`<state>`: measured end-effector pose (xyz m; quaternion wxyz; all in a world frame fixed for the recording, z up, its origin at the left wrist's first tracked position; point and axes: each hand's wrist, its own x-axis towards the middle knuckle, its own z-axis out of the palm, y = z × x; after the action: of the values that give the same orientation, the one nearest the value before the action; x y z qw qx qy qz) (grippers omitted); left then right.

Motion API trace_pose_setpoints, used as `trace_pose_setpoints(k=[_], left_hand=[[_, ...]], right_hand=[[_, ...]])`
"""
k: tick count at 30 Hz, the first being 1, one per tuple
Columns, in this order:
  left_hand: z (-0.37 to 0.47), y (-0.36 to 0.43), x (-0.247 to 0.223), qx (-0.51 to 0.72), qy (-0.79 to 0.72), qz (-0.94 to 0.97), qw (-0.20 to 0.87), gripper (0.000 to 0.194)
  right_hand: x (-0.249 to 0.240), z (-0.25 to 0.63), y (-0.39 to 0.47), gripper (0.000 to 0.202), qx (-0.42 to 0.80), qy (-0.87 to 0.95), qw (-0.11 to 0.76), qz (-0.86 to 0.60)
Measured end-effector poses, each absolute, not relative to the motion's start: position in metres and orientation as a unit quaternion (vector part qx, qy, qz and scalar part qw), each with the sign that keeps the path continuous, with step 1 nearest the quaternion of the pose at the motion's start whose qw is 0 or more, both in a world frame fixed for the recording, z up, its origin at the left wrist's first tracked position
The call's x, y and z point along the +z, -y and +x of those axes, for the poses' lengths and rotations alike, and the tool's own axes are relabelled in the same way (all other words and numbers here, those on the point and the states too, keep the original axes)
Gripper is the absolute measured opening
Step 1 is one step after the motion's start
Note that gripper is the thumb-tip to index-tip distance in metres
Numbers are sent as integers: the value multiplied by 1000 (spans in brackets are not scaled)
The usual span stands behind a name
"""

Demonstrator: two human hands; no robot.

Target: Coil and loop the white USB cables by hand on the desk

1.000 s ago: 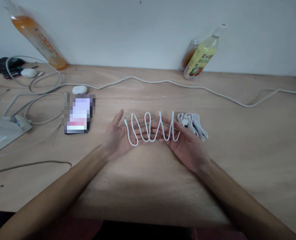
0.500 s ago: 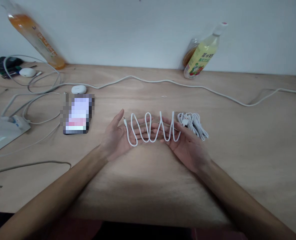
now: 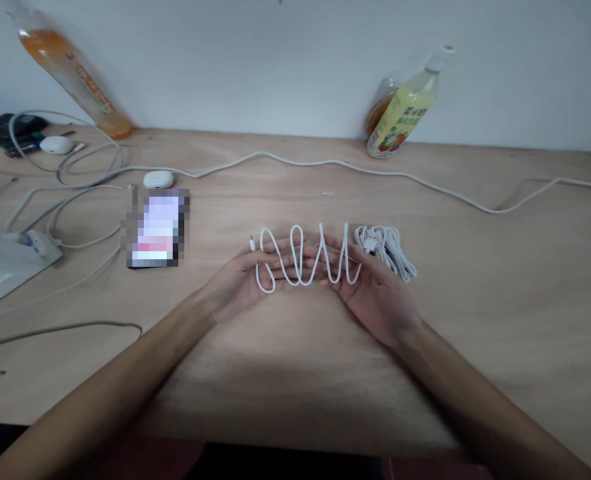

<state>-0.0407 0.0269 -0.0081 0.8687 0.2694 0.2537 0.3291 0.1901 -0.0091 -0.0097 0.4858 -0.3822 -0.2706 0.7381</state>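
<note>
A white cable in wavy loops lies across the fingers of both hands, its metal-tipped plug pointing up at the left end. My left hand is palm up under the left loops, with its thumb laid over the cable just below the plug. Palm up under the right loops is my right hand, its fingers extended and overlapping the left fingertips. A bundled white cable rests on the table just behind and right of my right hand.
On the wooden table, a phone and a white earbud case lie left. A power strip sits far left. An orange bottle and a yellow bottle stand by the wall. A long cable crosses behind my hands.
My left thumb has come down from its raised position onto the cable near the plug. The plug now stands more upright. My right hand has stayed in place.
</note>
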Motion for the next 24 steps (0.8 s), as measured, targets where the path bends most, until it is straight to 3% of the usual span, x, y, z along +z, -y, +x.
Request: trace_pose_setpoints(k=[7, 24], left_hand=[[-42, -28, -12, 324, -236, 266, 877, 56], [-42, -28, -11, 321, -245, 265, 876, 51]], right_hand=[[-9, 189, 9, 33, 740, 270, 484, -381], [-9, 190, 8, 32, 743, 278, 477, -380]])
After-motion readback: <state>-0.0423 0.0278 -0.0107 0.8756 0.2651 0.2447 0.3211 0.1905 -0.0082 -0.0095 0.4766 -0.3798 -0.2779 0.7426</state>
